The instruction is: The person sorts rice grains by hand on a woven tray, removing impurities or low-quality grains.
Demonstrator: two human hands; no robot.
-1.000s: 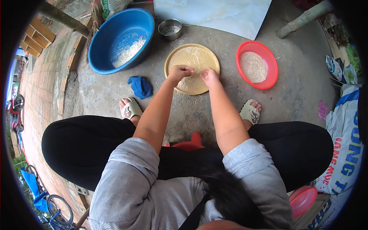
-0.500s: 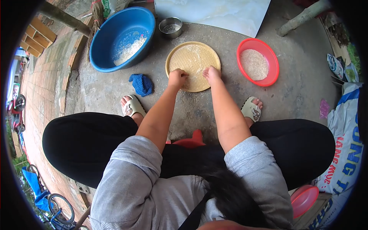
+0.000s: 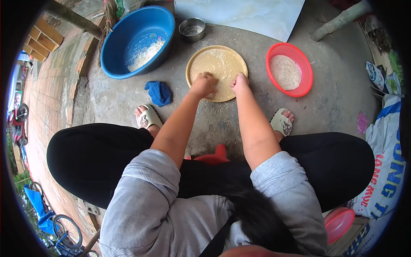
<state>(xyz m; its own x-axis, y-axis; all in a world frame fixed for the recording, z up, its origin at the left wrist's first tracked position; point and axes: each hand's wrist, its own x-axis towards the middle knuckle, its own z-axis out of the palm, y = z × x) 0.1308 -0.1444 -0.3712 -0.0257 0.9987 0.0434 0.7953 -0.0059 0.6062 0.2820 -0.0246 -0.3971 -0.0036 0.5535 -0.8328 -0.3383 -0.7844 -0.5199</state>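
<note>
A round yellow woven tray [image 3: 222, 58] with rice spread on it lies on the concrete floor in front of me. My left hand [image 3: 204, 84] rests on the tray's near part, fingers curled down into the rice and slightly blurred. My right hand [image 3: 239, 83] is on the tray's near edge, fingers bent as if pinching grains. Whether either hand holds any rice is hidden by the fingers.
A red bowl of rice [image 3: 289, 70] sits right of the tray, a big blue basin [image 3: 136, 40] with some rice at the left, a small metal cup [image 3: 192, 29] behind. A blue cloth [image 3: 158, 93] lies near my left foot. Printed sacks [image 3: 387, 158] stand at the right.
Both hands have shifted slightly over the tray's near part, the left one moving right across the rice. The containers have not moved.
</note>
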